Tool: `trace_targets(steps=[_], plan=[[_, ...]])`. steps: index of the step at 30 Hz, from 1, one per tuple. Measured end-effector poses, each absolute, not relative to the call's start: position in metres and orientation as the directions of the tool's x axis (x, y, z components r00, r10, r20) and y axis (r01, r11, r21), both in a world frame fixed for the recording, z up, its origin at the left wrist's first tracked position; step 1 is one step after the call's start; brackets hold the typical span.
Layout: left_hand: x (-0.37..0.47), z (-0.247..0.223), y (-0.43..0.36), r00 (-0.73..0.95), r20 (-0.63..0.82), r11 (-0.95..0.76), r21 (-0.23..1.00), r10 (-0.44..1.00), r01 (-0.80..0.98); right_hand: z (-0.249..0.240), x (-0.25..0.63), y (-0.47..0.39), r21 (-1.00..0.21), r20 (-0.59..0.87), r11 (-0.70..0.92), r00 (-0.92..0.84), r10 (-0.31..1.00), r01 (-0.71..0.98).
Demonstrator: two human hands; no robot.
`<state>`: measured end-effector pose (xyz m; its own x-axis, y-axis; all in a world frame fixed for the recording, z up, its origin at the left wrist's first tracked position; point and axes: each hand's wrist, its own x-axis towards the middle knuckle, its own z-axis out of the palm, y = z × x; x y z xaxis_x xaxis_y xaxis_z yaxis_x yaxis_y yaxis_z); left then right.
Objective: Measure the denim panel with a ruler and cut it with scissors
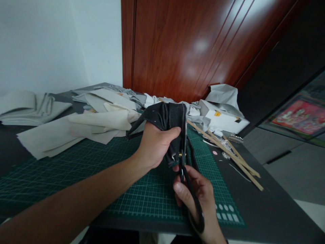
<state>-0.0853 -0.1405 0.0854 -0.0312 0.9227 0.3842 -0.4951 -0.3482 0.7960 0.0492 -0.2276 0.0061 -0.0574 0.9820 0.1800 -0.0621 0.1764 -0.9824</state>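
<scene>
Dark, leather-like material [162,117] is bunched in my left hand [156,144], the thumb pressed on its near face. My right hand [195,188] grips the black handles of a pair of scissors [195,206]. Their blades point away from me and lie along the right edge of the dark material, with a gold-coloured pivot screw showing. A dark strip hangs just right of the blades. How far the blades are apart I cannot make out. Both hands are above a green cutting mat [137,200].
Pale fabric pieces [101,122] lie at the left and back of the dark table [264,210]. A white box [220,118] stands at the back right. Thin wooden strips [236,159] and small scraps lie right of the mat. A reddish wooden panel [177,44] rises behind.
</scene>
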Motion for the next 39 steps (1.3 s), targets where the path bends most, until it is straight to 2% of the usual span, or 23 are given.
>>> trace_targets(steps=[21, 33, 39], plan=[[-0.085, 0.088, -0.145, 0.002, 0.323, -0.271, 0.796, 0.946, -0.541, 0.008, 0.048, -0.23, -0.989, 0.131, 0.13, -0.014, 0.991, -0.065], [-0.086, 0.085, -0.143, -0.016, 0.357, -0.309, 0.784, 0.934, -0.538, 0.014, 0.04, -0.235, -0.989, 0.042, 0.047, 0.042, 0.998, -0.138], [-0.085, 0.084, -0.144, -0.021, 0.365, -0.319, 0.782, 0.931, -0.535, 0.01, 0.039, -0.234, -0.994, 0.053, 0.058, 0.05, 0.997, -0.098]])
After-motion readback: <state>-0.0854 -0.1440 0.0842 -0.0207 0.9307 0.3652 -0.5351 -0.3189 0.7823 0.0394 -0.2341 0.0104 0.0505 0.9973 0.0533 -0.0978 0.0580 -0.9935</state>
